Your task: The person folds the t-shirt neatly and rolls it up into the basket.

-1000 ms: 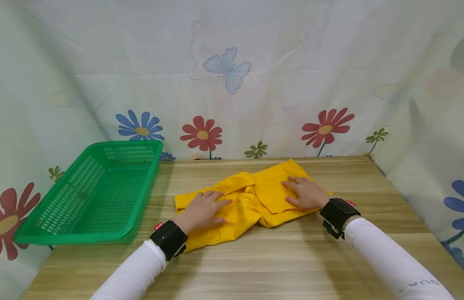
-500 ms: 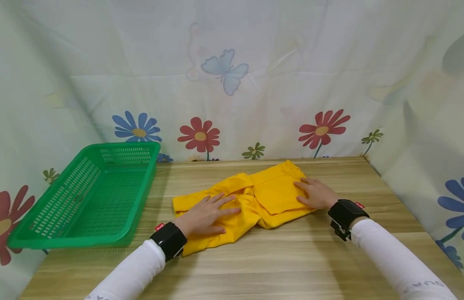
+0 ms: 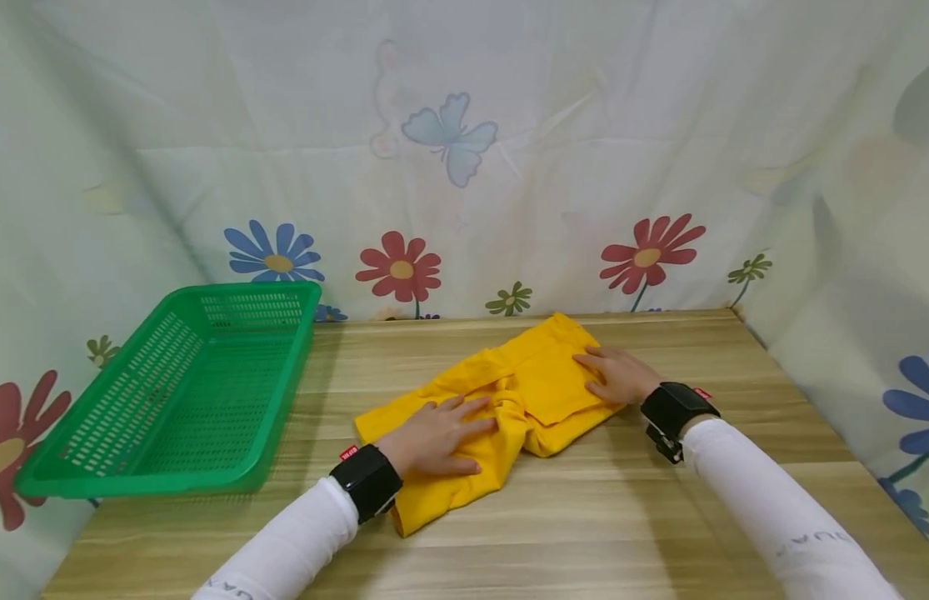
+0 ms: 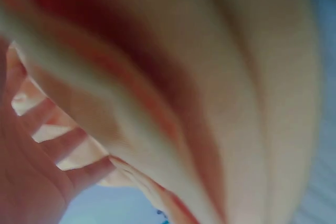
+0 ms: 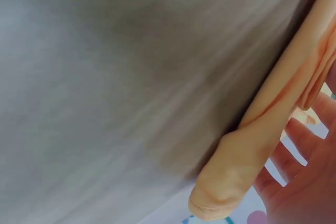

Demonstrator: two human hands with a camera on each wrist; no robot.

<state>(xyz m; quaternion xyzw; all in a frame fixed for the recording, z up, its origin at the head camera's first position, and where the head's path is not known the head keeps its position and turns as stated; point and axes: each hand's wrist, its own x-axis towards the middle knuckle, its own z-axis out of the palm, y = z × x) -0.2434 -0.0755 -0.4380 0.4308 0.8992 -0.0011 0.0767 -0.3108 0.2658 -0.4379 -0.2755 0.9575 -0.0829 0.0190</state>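
A yellow piece of cloth [image 3: 557, 379], perhaps a garment, lies rumpled and partly folded on the wooden table. My left hand [image 3: 437, 437] rests on its left part with the fingers spread. On its right edge lies my right hand [image 3: 617, 377], fingers extended and palm down. The left wrist view has the cloth [image 4: 220, 87] large and blurred in front, with the spread fingers behind it. In the right wrist view a folded edge of the cloth [image 5: 231, 171] lies beside the straight fingers. The cloth under both palms is hidden.
A green plastic basket [image 3: 284, 392] with slotted walls stands on the left of the table [image 3: 554, 533]. Behind the table hangs a pale curtain [image 3: 554, 192] printed with flowers and a butterfly. Similar fabric closes off both sides.
The cloth's left part has shifted right and toward me, bunching at the middle, with my left hand on it. My right hand first slid right, then came back left.
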